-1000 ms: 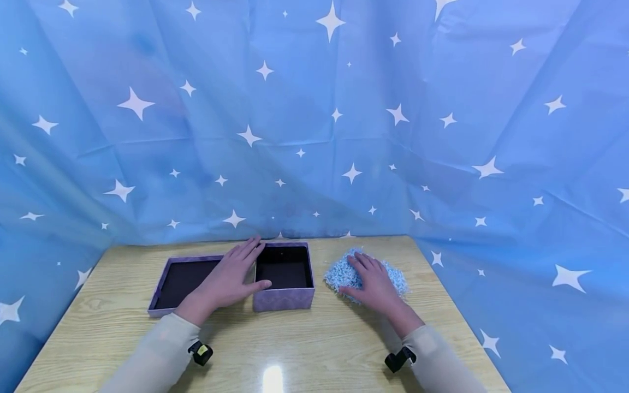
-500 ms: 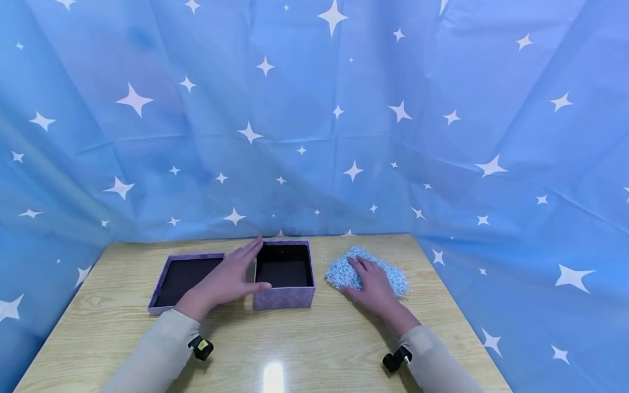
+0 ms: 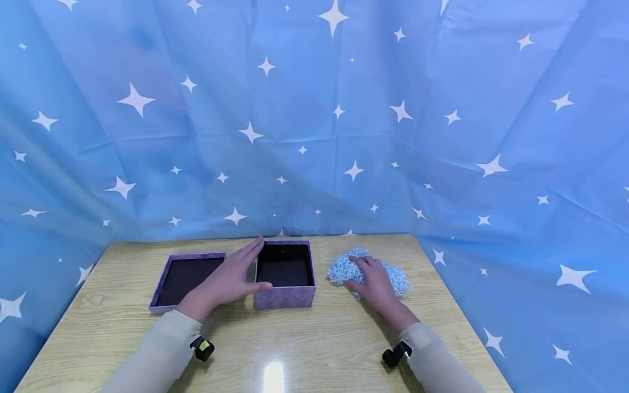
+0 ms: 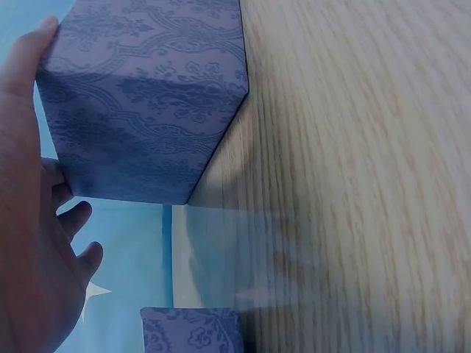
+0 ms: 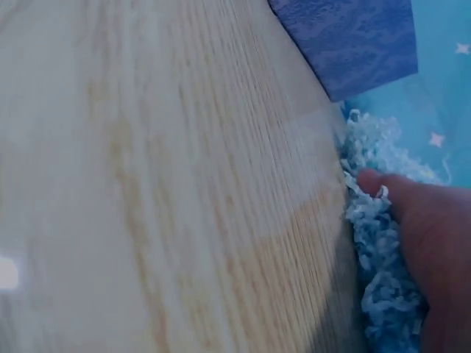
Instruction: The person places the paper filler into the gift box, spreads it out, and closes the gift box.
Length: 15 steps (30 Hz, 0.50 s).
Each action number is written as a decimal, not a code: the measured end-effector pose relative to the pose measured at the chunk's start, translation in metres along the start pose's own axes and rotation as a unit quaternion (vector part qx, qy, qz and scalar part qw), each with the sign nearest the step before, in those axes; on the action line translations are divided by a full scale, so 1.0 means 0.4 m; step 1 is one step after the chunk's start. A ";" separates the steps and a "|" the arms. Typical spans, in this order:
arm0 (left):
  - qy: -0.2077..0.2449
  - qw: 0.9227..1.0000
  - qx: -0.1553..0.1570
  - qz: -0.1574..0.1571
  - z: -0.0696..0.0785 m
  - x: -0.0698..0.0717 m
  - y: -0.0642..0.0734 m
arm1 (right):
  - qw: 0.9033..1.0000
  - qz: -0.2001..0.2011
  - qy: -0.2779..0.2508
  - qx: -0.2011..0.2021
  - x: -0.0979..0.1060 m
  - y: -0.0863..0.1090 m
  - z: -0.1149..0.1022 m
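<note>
A lidless purple patterned box point(image 3: 285, 298) with a black inside stands on the table, and my left hand point(image 3: 228, 281) spans its left side. The thumb lies at the front rim and the fingers reach the back left corner. In the left wrist view the thumb touches the edge of the box point(image 4: 140, 95), while the last fingers stand off it. To the right, my right hand point(image 3: 375, 284) grips into a heap of light blue shredded paper point(image 3: 344, 270). Its thumb point(image 5: 375, 180) is pushed into the shreds in the right wrist view; the other fingertips are hidden there.
The shallow purple lid point(image 3: 159, 286) lies with its black inside up, left of the box and partly behind my left hand. A blue curtain with white stars point(image 3: 314, 120) hangs behind the wooden table point(image 3: 319, 344). A black wrist camera point(image 3: 201, 347) sits on the left sleeve.
The right hand's thumb and fingers have drawn closer together, pulling into the shredded paper and shifting a little right. The left hand and the box have stayed in place.
</note>
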<state>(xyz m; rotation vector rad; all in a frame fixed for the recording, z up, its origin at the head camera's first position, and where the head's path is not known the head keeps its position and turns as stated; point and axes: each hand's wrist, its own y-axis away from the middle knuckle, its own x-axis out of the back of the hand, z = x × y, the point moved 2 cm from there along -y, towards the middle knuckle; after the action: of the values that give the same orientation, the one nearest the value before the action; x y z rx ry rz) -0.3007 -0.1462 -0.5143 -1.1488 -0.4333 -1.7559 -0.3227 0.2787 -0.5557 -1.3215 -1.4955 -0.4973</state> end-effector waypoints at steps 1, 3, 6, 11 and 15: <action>0.001 1.000 0.001 -0.001 0.000 0.000 0.000 | 1.000 0.007 -0.005 0.002 0.001 -0.001 0.000; 0.004 1.000 0.003 -0.003 0.002 0.000 0.000 | 1.000 0.018 -0.012 0.004 0.005 -0.001 0.000; 0.007 1.000 0.004 -0.004 0.002 -0.001 0.000 | 0.999 0.033 -0.022 0.005 0.016 0.000 -0.005; 0.006 1.000 0.003 -0.002 0.000 -0.002 0.000 | 0.998 0.047 -0.037 0.013 0.042 -0.002 -0.019; 0.003 1.000 0.005 -0.001 0.000 -0.001 0.000 | 0.996 0.063 -0.044 0.034 0.059 -0.008 -0.029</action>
<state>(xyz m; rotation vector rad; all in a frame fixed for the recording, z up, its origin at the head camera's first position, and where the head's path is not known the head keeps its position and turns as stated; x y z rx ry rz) -0.3006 -0.1460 -0.5147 -1.1374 -0.4389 -1.7566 -0.3175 0.2795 -0.5297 -1.3885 -1.4766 -0.3080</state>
